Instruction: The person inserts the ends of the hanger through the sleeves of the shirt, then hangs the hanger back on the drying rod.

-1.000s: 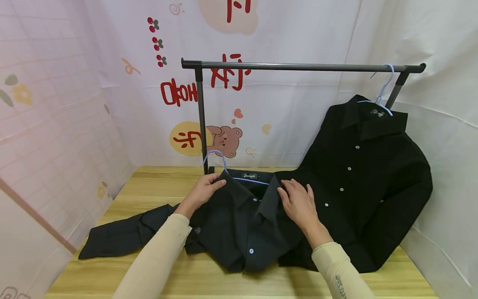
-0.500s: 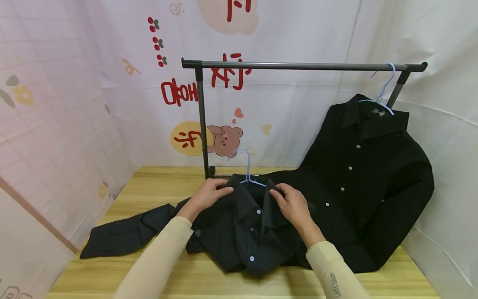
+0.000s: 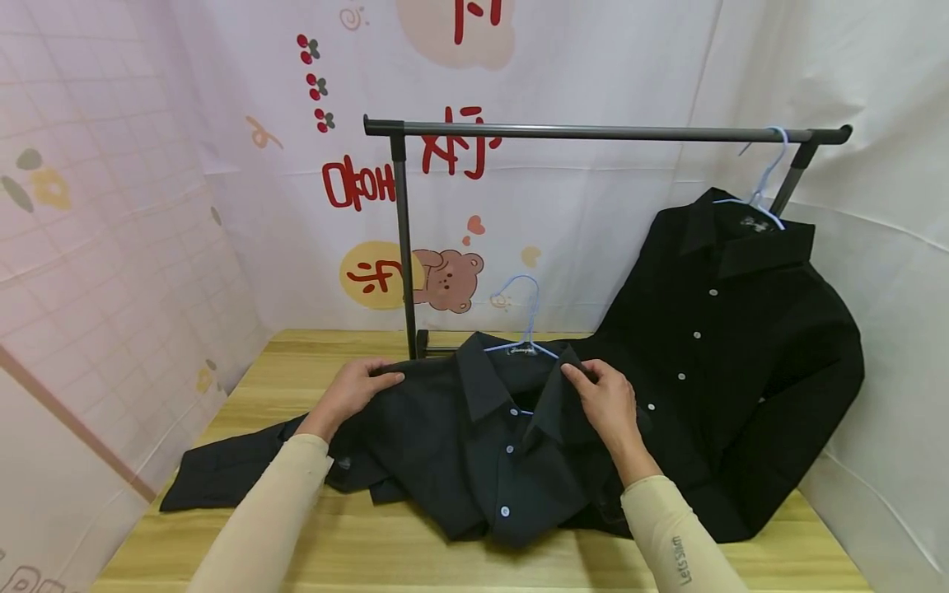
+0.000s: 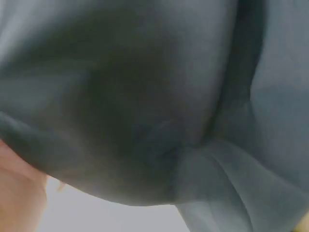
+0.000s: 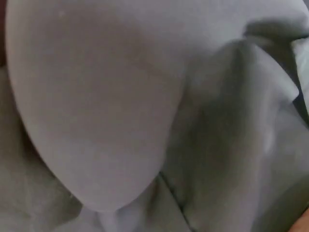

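In the head view, a black shirt (image 3: 445, 445) lies between the two hands, its buttoned front facing the camera and its lower part on the wooden table (image 3: 415, 568). The left hand (image 3: 354, 394) pinches the shoulder edge, thumb in front and fingers behind, so most of the cloth is to the right of that hand; one sleeve stretches out on the table beyond the left forearm. The right hand (image 3: 614, 405) pinches the cloth just beside the other collar point, with the shirt's open neck to its left. A light-blue hanger (image 3: 530, 325) sits in the neck, its hook upright above the collar and apart from the rail (image 3: 593, 132). Near the right hand, a second black shirt (image 3: 734, 354) hangs at the right end of the rail on a second hanger (image 3: 760, 183).

In the left wrist view, dark cloth fills most of the frame, lying in front of the hand, of which a strip shows at lower left; the fingers are hidden, so their hold cannot be told from here.

In the right wrist view, blurred folds of cloth cover nearly everything, with a sliver of skin at the lower right corner; the fingertips are out of sight
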Demonstrator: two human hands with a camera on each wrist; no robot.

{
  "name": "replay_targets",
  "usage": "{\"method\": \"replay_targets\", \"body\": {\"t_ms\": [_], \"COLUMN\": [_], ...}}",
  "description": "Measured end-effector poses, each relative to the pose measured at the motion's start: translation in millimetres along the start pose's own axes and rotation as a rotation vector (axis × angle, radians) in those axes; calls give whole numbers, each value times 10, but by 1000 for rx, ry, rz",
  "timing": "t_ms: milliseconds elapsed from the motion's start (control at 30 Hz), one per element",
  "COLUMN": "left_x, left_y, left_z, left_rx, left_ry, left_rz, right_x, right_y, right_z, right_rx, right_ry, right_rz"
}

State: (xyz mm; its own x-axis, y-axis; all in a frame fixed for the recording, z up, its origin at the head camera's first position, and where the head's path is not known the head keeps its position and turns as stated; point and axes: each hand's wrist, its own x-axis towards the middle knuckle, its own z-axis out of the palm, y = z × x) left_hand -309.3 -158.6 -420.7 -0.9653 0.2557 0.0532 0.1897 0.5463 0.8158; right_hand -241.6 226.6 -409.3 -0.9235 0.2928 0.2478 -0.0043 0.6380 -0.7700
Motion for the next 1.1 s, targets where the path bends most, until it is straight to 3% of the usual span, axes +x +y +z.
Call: {"method": "replay_targets", "body": {"t_ms": [133,233,300,367,467,600,667,800,1100], "left_x": [-22,-17,-2,26,82,141,158,171,205], "left_y": [-73,-65,9,131,357,588,662,718,631], "left_z": [-94,-73,-13,77,238,453,539,628,490], "left_rx": [17,147,219,253,237,227,181,59,-56], "left_ry": [93,192,252,270,225,98,47,30,94], "left_rz": [-56,-16,28,90,182,257,235,158,82], "right_x": [1,-9,-24,-41,-69,-90,-97,-109,-91], "right_y": [63,87,75,51,0,-54,-66,-58,77], "right_z": [1,33,61,89,125,178,194,197,76], "right_rx": [-1,5,12,14,14,14,14,-5,-88], "right_ry": [28,17,2,-3,-12,-22,-24,-23,-45], "right_rz": [31,24,7,-14,-50,-85,-91,-92,-79]}}
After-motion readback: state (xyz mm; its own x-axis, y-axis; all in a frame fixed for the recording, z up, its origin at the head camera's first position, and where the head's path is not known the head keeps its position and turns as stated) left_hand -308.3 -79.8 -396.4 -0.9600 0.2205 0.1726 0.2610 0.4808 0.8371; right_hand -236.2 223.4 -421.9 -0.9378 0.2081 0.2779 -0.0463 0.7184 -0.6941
